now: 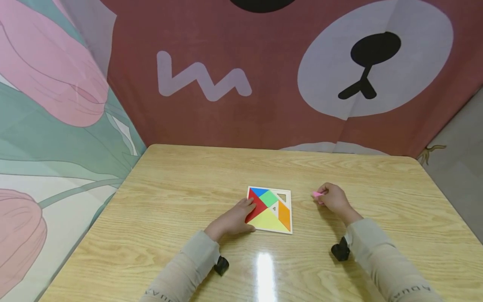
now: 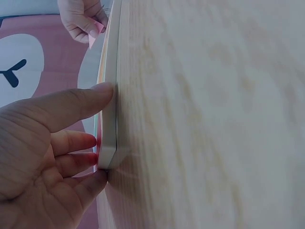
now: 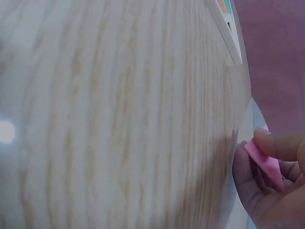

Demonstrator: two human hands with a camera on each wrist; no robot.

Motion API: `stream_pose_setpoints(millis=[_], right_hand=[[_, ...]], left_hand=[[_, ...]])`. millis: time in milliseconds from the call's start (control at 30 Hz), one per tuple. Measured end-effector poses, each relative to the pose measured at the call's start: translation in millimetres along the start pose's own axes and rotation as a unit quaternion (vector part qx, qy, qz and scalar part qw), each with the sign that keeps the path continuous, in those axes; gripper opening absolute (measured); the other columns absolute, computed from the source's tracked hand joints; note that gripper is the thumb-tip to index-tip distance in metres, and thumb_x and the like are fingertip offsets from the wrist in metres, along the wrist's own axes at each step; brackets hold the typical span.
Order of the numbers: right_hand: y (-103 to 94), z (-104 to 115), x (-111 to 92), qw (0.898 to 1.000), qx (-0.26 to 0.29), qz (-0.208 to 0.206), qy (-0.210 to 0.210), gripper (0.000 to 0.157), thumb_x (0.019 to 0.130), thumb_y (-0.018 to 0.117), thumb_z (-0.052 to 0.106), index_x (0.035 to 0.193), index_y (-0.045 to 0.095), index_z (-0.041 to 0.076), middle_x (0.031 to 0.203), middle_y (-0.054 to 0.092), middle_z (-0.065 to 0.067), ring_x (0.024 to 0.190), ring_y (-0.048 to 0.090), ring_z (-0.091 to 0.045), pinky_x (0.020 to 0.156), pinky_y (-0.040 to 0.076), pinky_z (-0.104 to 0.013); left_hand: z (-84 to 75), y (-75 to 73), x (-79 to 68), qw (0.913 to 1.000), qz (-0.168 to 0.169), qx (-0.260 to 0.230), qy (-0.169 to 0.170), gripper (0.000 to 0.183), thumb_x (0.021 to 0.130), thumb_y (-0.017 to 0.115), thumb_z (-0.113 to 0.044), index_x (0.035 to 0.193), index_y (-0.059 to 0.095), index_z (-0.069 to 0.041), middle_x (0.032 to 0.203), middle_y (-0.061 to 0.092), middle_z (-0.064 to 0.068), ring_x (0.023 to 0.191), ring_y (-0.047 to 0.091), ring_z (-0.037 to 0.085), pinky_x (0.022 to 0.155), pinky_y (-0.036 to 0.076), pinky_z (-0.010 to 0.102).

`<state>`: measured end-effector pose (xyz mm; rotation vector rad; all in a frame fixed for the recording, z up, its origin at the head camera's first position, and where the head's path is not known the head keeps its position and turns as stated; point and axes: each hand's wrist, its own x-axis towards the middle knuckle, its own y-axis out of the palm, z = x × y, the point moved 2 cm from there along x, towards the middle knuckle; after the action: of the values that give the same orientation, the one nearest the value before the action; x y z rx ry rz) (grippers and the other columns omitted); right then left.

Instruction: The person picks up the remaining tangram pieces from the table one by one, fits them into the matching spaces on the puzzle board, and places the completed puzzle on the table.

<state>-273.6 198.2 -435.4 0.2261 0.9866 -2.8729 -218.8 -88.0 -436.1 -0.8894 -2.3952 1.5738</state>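
Right hand (image 1: 334,199): grip pinches a pink piece (image 1: 317,194), apart from the white frame (image 1: 288,198) on the desk (image 1: 196,176); fingers mask its full outline. Left hand (image 1: 235,216): grip loose, fingertips on the red piece (image 1: 260,207), partly hiding it from me, thumb at frame's edge. Also inside: blue piece (image 1: 258,191), green piece (image 1: 268,198), yellow piece (image 1: 269,220), orange piece (image 1: 284,216).

A puzzle tray (image 1: 288,198) lay on the table (image 1: 151,218) before you, your left hand (image 1: 237,217) at its left edge; to its right, your right hand (image 1: 333,198) held a piece (image 1: 318,195). Beyond stood a backdrop (image 1: 271,113).
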Motion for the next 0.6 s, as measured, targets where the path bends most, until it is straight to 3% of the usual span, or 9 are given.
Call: stream_pose_setpoints(millis=[267, 600], right_hand=[[4.4, -2.2, 0.9, 1.000, 0.023, 0.007, -0.006, 0.016, 0.080, 0.056, -0.004, 0.093, 0.048, -0.010, 0.080, 0.051, -0.015, 0.062, 0.053, -0.013, 0.056, 0.048, -0.024], [9.6, 2.2, -1.1, 0.999, 0.029, 0.015, -0.029, 0.029, 0.078, 0.054, -0.009, 0.106, 0.051, -0.010, 0.080, 0.048, -0.015, 0.067, 0.050, -0.017, 0.055, 0.049, -0.024]], left_hand=[[0.3, 0.3, -0.2, 1.0000, 0.001, -0.001, 0.000, 0.068, 0.077, 0.064, -0.026, 0.132, 0.033, 0.000, 0.140, 0.022, 0.012, 0.128, 0.013, 0.025, 0.102, 0.018, 0.032], [1.0, 0.5, 0.2, 1.0000, -0.002, -0.003, 0.000, 0.068, 0.077, 0.064, -0.026, 0.132, 0.033, 0.000, 0.140, 0.021, 0.011, 0.128, 0.013, 0.025, 0.102, 0.018, 0.032]])
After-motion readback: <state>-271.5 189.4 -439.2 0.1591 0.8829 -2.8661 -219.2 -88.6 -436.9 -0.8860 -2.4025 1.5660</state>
